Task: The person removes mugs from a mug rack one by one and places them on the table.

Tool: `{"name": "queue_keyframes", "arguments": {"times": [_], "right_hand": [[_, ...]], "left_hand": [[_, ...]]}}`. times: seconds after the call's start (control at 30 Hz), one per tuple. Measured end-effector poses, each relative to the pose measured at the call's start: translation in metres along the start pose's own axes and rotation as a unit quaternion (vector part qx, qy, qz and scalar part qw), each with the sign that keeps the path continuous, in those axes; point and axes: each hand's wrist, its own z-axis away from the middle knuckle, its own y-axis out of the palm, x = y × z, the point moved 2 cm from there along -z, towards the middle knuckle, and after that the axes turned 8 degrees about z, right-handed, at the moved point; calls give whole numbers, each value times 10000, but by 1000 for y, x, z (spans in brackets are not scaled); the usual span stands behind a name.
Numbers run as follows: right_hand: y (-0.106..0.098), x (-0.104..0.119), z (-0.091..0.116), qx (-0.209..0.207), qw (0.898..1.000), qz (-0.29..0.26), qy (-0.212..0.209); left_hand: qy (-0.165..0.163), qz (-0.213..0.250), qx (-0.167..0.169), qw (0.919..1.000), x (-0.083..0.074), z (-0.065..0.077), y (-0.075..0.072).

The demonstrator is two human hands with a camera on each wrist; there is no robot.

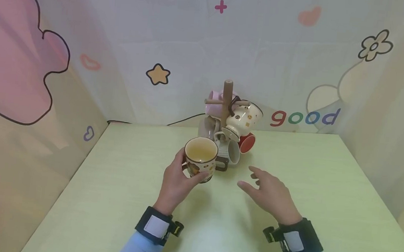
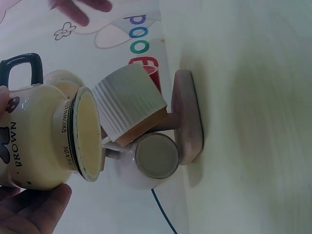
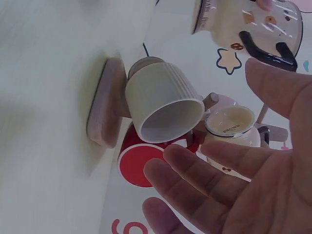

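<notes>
My left hand [image 1: 178, 186] holds a cream mug [image 1: 198, 163] upright above the table, thumb across its front and fingers round its left side. Dark trim rings the mug's rim, and its dark handle [image 2: 30, 66] points right, toward the other hand. Lettering reading "BROWN" shows on its side in the left wrist view. To the right, my right hand [image 1: 271, 194] hovers with nothing in it, fingers spread and loosely bent. It is apart from the held mug. Behind the hands stands a wooden mug tree [image 1: 228, 89] with several mugs hanging on it.
On the tree hang another cream mug [image 1: 244, 119], a pink mug [image 1: 213, 108], a ribbed white mug [image 3: 161, 97], a red mug [image 1: 247, 143] and a greyish mug [image 1: 207, 127]. A printed cloth [image 1: 181, 28] rises behind the pale table [image 1: 116, 198]. A dark cord [image 1: 186, 119] runs along the back.
</notes>
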Motion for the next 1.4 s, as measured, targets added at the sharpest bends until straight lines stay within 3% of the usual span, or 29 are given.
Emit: {"name": "queue_keyframes", "arguments": {"times": [0.2, 0.5, 0.8, 1.07, 1.4], "right_hand": [[-6, 7, 1, 67, 9999, 49, -136], [-9, 16, 3, 178, 9996, 2, -201], [-1, 21, 2, -29, 9962, 97, -868], [6, 21, 5, 40, 9942, 113, -1072], [6, 18, 7, 602, 9898, -384, -1233]], "left_hand": [[293, -320, 195, 9989, 3, 5, 10], [399, -519, 502, 9966, 6, 14, 25], [324, -561, 969, 9932, 11, 21, 38], [404, -740, 1258, 9885, 12, 23, 43], [21, -223, 1783, 9837, 14, 22, 43]]}}
